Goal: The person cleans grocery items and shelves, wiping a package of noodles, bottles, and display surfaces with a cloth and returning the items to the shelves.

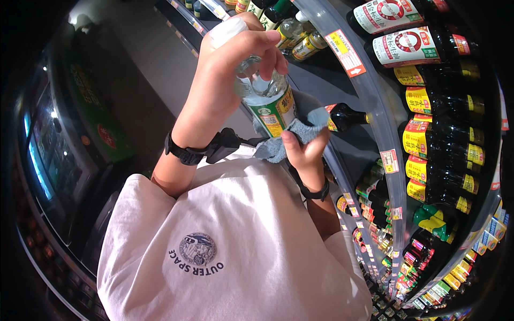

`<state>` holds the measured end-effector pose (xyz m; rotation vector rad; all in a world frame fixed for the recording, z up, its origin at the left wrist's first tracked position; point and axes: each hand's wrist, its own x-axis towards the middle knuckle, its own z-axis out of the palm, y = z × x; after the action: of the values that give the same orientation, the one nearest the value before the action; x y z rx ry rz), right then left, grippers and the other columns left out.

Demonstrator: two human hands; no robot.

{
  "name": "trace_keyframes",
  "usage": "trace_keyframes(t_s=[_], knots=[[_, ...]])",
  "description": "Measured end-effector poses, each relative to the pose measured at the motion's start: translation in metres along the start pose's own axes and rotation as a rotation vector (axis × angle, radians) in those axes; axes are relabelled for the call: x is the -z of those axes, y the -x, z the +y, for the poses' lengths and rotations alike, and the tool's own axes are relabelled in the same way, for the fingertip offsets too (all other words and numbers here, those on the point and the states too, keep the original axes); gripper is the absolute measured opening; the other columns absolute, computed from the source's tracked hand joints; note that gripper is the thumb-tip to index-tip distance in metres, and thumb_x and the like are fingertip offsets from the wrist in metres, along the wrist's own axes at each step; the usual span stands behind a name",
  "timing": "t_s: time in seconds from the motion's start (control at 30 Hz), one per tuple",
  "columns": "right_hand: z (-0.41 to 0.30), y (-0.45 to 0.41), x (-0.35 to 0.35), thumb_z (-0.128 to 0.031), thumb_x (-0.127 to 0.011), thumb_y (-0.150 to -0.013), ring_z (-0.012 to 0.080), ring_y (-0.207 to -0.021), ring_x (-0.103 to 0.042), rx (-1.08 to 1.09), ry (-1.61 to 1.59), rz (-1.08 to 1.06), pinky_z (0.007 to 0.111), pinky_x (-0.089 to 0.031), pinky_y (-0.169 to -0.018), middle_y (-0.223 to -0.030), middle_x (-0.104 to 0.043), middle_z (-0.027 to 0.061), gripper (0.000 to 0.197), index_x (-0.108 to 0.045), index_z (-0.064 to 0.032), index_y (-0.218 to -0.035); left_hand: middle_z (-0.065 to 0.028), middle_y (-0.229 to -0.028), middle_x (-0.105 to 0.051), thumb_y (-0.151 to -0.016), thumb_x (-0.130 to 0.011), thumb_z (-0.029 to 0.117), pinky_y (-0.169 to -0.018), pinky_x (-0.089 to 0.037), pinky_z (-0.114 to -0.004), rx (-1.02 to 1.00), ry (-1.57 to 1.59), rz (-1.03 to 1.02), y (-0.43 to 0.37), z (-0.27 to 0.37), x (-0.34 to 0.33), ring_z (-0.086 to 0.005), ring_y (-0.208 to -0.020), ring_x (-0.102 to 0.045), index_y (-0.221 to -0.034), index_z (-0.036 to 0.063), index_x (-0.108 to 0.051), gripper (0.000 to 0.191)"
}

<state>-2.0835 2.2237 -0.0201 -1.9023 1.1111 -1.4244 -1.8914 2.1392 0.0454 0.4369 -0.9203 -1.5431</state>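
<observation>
A clear bottle with a white cap and a green and yellow label [268,105] is tilted in front of my chest. My left hand [237,52] is wrapped around its neck and shoulder, near the cap. Lower down, my right hand [307,154] presses a blue-grey cloth [273,149] against the bottle's base; the fingers are partly hidden behind the cloth. Just right of the cloth, a dark sauce bottle [345,116] with a red and yellow label is on a shelf.
Shelves with clear price rails [367,90] curve down the right side, holding rows of dark sauce bottles [417,138]. More bottles [291,32] are at the top. A glass-fronted display case [56,140] is at the left, across the grey floor [140,52].
</observation>
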Motion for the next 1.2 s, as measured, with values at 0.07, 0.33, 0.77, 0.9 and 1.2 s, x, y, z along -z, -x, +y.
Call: trace_keyframes(t_s=[0.07, 0.33, 0.77, 0.9, 1.2], knots=[[0.002, -0.002, 0.004, -0.023, -0.084, -0.073, 0.0326, -0.093, -0.062, 0.269, 0.277, 0.130, 0.041, -0.050, -0.082, -0.107, -0.062, 0.0183, 0.055, -0.057, -0.0012, -0.115, -0.0065, -0.058, -0.057, -0.087, -0.061, 0.016, -0.065, -0.047, -0.031, -0.018, -0.004, -0.010, -0.002, -0.002, -0.002, -0.0198, -0.065, -0.065, -0.073, 0.0039, -0.052, 0.020], [-0.014, 0.008, 0.007, -0.017, -0.082, -0.075, 0.0346, -0.084, -0.064, -0.043, 0.221, 0.079, 0.042, -0.052, -0.077, -0.097, -0.065, 0.0171, 0.028, -0.064, -0.0004, -0.090, -0.0033, -0.058, -0.046, -0.092, -0.050, 0.022, -0.083, -0.049, -0.040, 0.004, -0.021, 0.052, -0.005, 0.001, 0.002, -0.0202, -0.070, -0.057, -0.070, 0.0105, -0.043, 0.026], [-0.031, -0.009, 0.016, -0.025, -0.082, -0.077, 0.0411, -0.103, -0.062, -0.072, 0.326, -0.335, 0.041, -0.052, -0.085, -0.120, -0.058, 0.0258, 0.063, -0.053, 0.0064, -0.123, -0.0024, -0.058, -0.046, -0.093, -0.049, 0.020, -0.083, -0.050, -0.040, 0.054, 0.055, 0.026, -0.010, -0.013, 0.017, -0.0198, -0.071, -0.060, -0.067, 0.0093, -0.047, 0.028], [-0.029, -0.028, -0.006, -0.029, -0.081, -0.078, 0.0329, -0.092, -0.066, -0.209, 0.130, -0.288, 0.037, -0.052, -0.081, -0.100, -0.066, 0.0176, 0.059, -0.054, 0.0033, -0.120, -0.0042, -0.060, -0.048, -0.091, -0.052, 0.015, -0.078, -0.050, -0.035, 0.129, -0.045, 0.076, 0.006, -0.020, -0.003, -0.0201, -0.070, -0.060, -0.076, 0.0065, -0.048, 0.017], [-0.016, -0.028, 0.006, -0.045, -0.079, -0.076, 0.0160, -0.113, -0.054, -0.702, -0.574, -0.609, 0.030, -0.043, -0.095, -0.121, -0.058, 0.0112, 0.079, -0.047, 0.0025, -0.131, -0.0048, -0.054, -0.049, -0.081, -0.055, 0.010, -0.069, -0.051, -0.033, 0.122, 0.092, 0.051, 0.033, -0.014, 0.004, -0.0184, -0.061, -0.057, -0.071, 0.0070, -0.045, 0.014]])
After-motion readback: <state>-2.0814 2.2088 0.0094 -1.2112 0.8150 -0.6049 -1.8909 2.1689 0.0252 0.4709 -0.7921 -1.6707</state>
